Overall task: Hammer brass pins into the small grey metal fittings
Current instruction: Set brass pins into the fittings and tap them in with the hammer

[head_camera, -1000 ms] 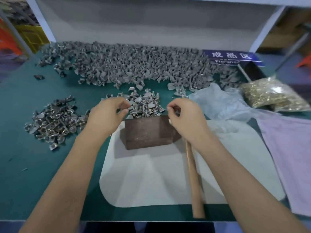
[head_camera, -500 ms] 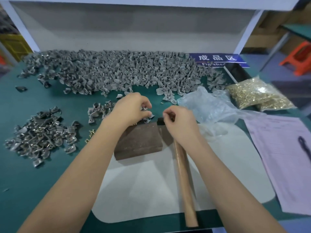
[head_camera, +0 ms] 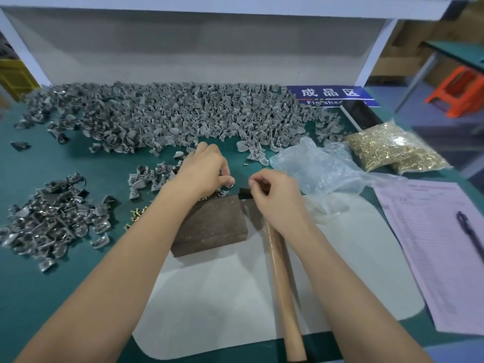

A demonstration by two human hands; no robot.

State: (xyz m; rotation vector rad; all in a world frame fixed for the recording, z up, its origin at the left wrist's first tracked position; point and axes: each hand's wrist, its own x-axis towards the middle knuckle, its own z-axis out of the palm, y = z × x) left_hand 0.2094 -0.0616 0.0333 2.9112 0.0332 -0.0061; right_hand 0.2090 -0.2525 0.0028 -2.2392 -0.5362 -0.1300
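Landmark: dark brown steel block (head_camera: 212, 226) lying on the white mat (head_camera: 235, 297), its long axis running left-right with the right end tilted slightly toward the person. The hammer (head_camera: 281, 284) lies just right of the block; its wooden handle runs nearly straight toward the person and past the mat's near edge, its dark head pointing away at the block's far right corner. The left hand (head_camera: 204, 171) is at the block's far edge, fingers curled and pinching a small grey fitting (head_camera: 230, 183) at the fingertips; fitting orientation not resolvable. The right hand (head_camera: 277, 200) rests over the hammer head, thumb and forefinger pressed together; whether they pinch a pin I cannot tell. Loose brass pins (head_camera: 135, 217) lie just left of the block. A large pile of grey fittings (head_camera: 170, 116) lies beyond the block, a smaller shinier heap (head_camera: 52, 221) well to its left. Bagged brass pins (head_camera: 390, 148) sit far right of the block.
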